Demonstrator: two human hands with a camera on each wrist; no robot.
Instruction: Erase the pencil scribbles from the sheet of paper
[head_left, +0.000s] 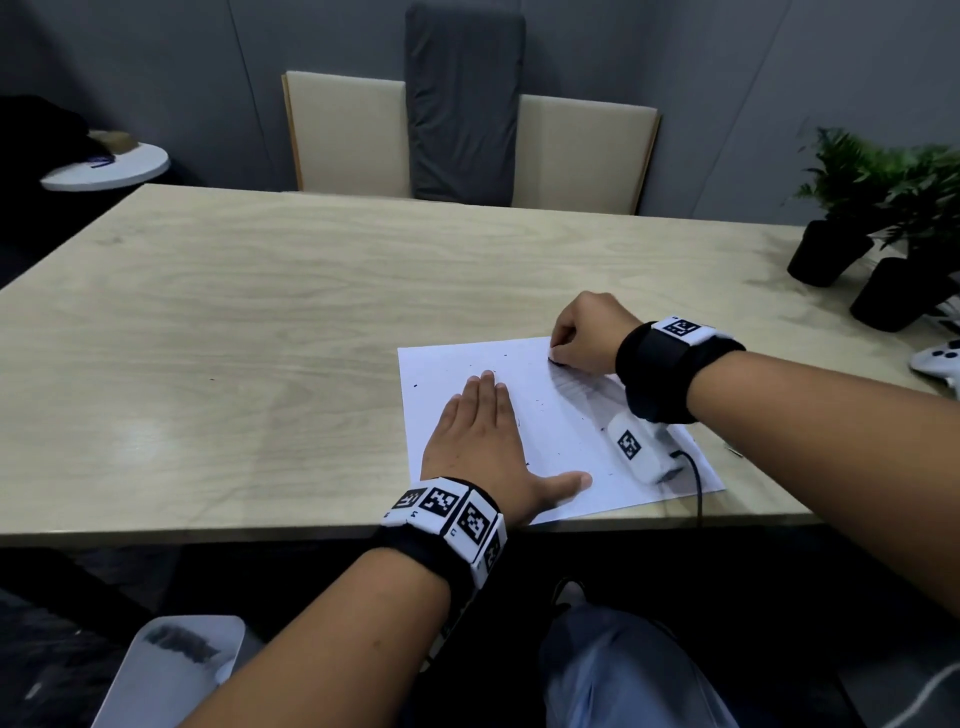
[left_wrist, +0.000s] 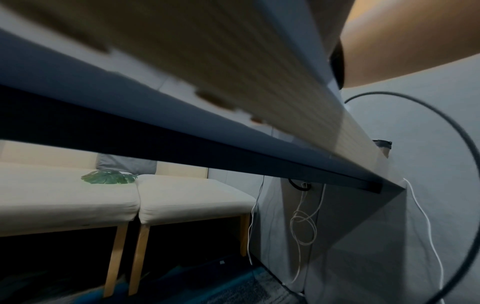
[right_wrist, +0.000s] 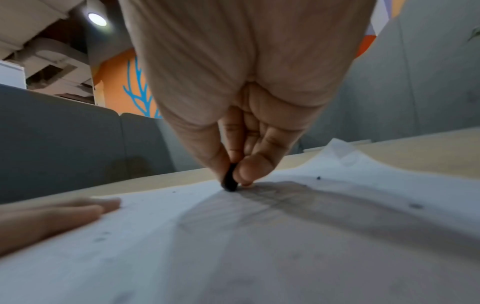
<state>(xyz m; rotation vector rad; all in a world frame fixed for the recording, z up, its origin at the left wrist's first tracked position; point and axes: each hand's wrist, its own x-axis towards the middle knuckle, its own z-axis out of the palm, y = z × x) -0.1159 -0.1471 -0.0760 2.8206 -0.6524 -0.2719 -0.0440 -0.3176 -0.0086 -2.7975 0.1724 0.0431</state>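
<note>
Right hand (head_left: 584, 332) pinching black eraser (right_wrist: 230, 182), rubbing sheet (head_left: 571, 441) centre-right | left hand (head_left: 480, 441) flat, fingers straight, pressing paper | grey scribbles (right_wrist: 298, 205) remaining, partly faded; crumbs scattered.

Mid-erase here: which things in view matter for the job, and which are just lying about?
Job:
paper, grey scribbles, black eraser pinched in right hand, left hand flat on the sheet, table.

Lying about:
potted plants, chairs, grey cushion, white controller, round side table.
</note>
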